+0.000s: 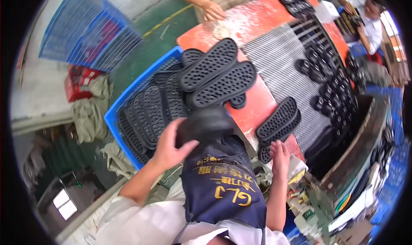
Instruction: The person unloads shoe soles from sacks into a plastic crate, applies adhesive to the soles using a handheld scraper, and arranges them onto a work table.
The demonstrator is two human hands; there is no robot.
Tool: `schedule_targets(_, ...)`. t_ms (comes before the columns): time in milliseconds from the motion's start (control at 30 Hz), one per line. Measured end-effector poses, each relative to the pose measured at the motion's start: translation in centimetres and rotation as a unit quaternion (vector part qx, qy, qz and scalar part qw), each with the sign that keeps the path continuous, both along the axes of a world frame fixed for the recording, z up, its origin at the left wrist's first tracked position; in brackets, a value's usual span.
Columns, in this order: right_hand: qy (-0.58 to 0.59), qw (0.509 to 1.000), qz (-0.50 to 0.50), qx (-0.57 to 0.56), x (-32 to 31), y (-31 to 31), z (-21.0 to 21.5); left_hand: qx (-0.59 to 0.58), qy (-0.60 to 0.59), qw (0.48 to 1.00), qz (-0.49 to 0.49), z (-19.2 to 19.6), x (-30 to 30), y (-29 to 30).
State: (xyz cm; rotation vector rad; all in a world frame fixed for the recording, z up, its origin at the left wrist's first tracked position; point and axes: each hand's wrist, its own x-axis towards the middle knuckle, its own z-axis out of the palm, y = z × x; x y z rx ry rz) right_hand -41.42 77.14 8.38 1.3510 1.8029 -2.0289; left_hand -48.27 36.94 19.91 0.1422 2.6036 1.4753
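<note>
My left hand [171, 147] is closed on the near end of a black shoe sole [206, 124], blurred by motion, in front of my dark apron [225, 180]. Beside the lower end of a small stack of black soles [278, 121], on the red table's near edge, is my right hand [280, 155]. Its fingers are curled close together; whether they pinch anything is hidden. Ahead of my left hand, large soles with rows of holes [223, 84] lie piled across the rim of a blue crate [121, 140]. More soles [152, 109] stand on edge inside that crate.
A metal mesh surface [279, 58] runs beside the red table [249, 116], with many black shoe parts [330, 88] on its right. Across the table, another person's hand [213, 11] rests near a pale patch. Blue crates [92, 34] stand at far left; a worn panel [356, 137] rises at right.
</note>
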Motion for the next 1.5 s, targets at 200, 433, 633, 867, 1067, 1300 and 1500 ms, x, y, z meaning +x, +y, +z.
schedule_targets(200, -0.102, 0.794, 0.146, 0.581, -2.7, 1.6, -7.8, -0.307, -0.083, 0.944, -0.084, -6.8, 2.6, -1.6)
schedule_targets(433, -0.302, 0.741, 0.081, 0.595, -7.9, -1.5, -8.5, -0.481, -0.017, 0.873, -0.082, -14.0, 1.7, 2.9)
schedule_targets(633, -0.089, 0.831, 0.099, 0.54, -7.8, -2.7, -8.0, -0.509, 0.048, 0.858, -0.059, -15.3, 2.2, 2.9)
schedule_targets(867, 0.097, 0.958, -0.028, 0.27, -6.9, -1.5, -7.7, -0.416, 0.009, 0.906, -0.073, -16.0, 3.8, 1.8)
schedule_targets(1067, 0.257, 0.953, 0.125, -0.097, -10.4, -6.8, 5.7, -0.092, 0.101, 0.99, -0.013, -9.0, 0.6, 4.8)
schedule_targets(1300, 0.277, 0.898, 0.339, 0.049, -14.8, -15.6, 2.9, 0.302, -0.083, 0.924, 0.218, -4.2, -10.4, 8.9)
schedule_targets(1500, -0.088, 0.796, 0.299, 0.519, -10.3, -5.1, -4.5, 0.215, -0.071, 0.95, 0.215, -9.8, -13.8, 5.0)
